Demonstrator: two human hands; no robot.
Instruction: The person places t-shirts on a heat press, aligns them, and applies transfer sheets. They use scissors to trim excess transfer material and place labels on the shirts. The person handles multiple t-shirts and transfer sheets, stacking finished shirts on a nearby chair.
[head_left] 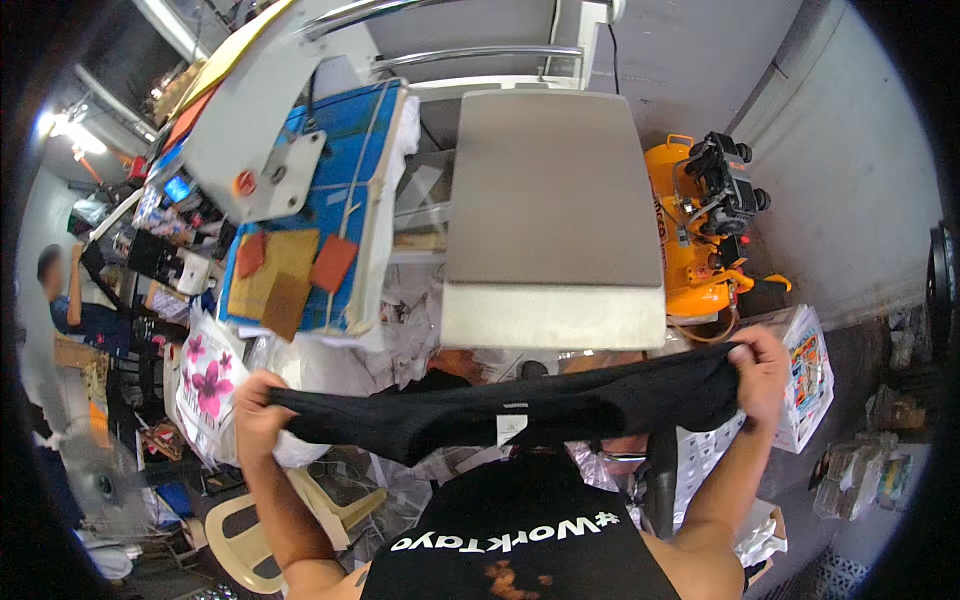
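Observation:
A black T-shirt (650, 395) is stretched sideways between my two hands, gathered into a narrow band. A small white neck label (511, 430) shows at its middle. My left hand (260, 412) pinches one end, and my right hand (762, 375) grips the other end, slightly higher. Just beyond the shirt lies a flat grey platen (555, 190) with a cream front edge, apart from the cloth. Fingers of both hands are closed over the fabric and partly hidden.
Left of the platen, a blue padded board (350, 215) carries yellow and red pieces, beneath a white machine arm with a red button (245, 183). An orange air compressor (690, 285) stands right. Near me are a beige plastic chair (235, 525) and a printed box (805, 385). Another person (90, 315) is far left.

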